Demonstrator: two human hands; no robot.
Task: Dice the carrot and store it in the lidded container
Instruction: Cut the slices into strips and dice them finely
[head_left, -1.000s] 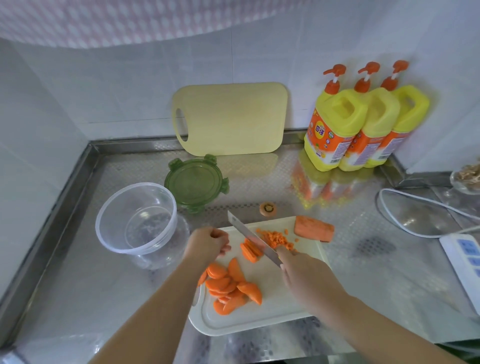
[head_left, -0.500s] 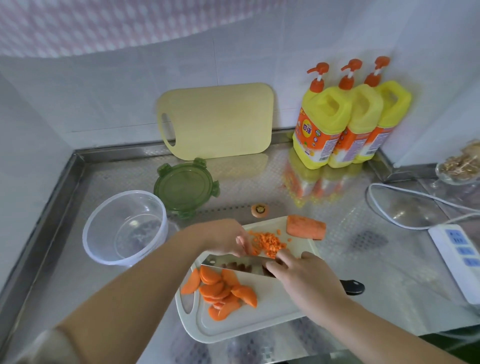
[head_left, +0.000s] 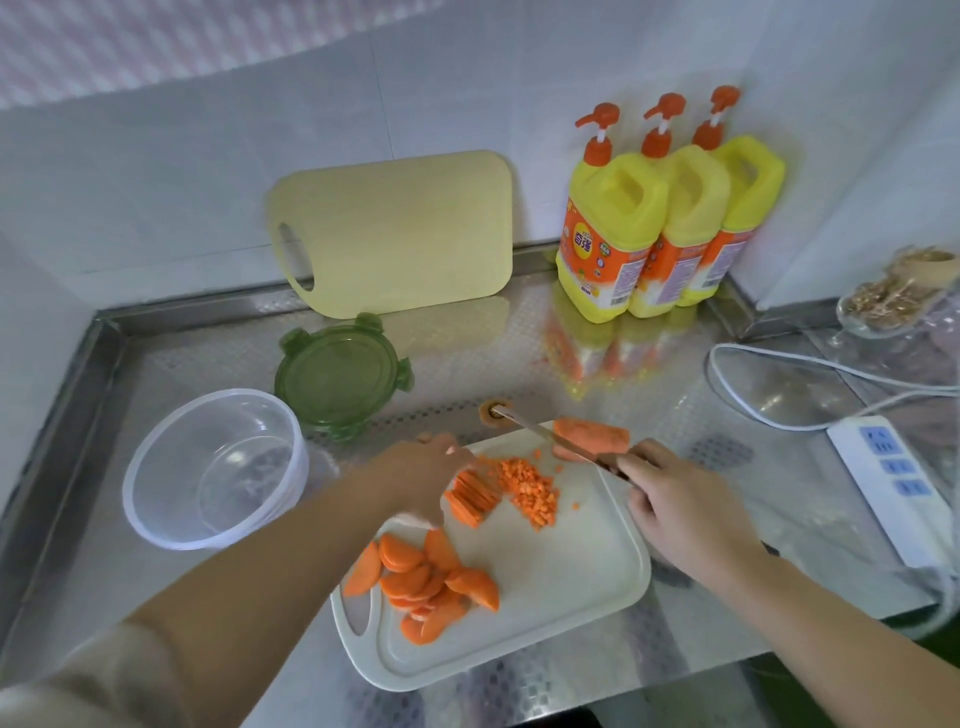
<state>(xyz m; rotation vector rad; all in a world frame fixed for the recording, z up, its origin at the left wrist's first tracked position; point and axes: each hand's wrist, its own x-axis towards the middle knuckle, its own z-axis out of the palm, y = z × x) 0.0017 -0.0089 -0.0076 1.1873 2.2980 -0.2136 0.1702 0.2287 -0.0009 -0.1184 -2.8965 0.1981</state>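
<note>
Carrot: in several lots, all on or just beside white cutting board (head_left: 587, 561) at centre of steel counter (head_left: 519, 358).

Far left: clear container (head_left: 171, 457), upright and uncovered, counter visible through its wall. Behind and just right of it: green lid (head_left: 340, 379), flat on counter, apart from container. Further back: yellow board (head_left: 400, 234), leaning against tiled wall.

Left hand (head_left: 421, 478): over board's far-left part, fingers curled down and close together, tips holding carrot strips (head_left: 472, 496) in a tight fanned stack. Most of the fingers hidden under back of hand; thumb blurred.

Nearer the camera: carrot slices (head_left: 421, 582), overlapping heap beside board's handle slot. Right of strips: diced carrot (head_left: 530, 488), small pile with a few stray cubes.

Past board's far edge: carrot end (head_left: 485, 415) on counter, partly covered by knife tip. Knife (head_left: 540, 434): blade seen nearly edge-on, slanting from right hand toward that end, crossing in front of carrot chunk (head_left: 592, 434) at board's far-right corner. Contact between blade and chunk: cannot tell.

Right hand (head_left: 685, 499): fingers wrapped round knife handle, handle almost wholly hidden.

Back right: detergent bottles (head_left: 623, 234), three touching in a row, rear two partly hidden. Right: white cable (head_left: 779, 421), power strip (head_left: 893, 483), glass dish (head_left: 883, 312) cut off by frame edge, contents hard to make out.
</note>
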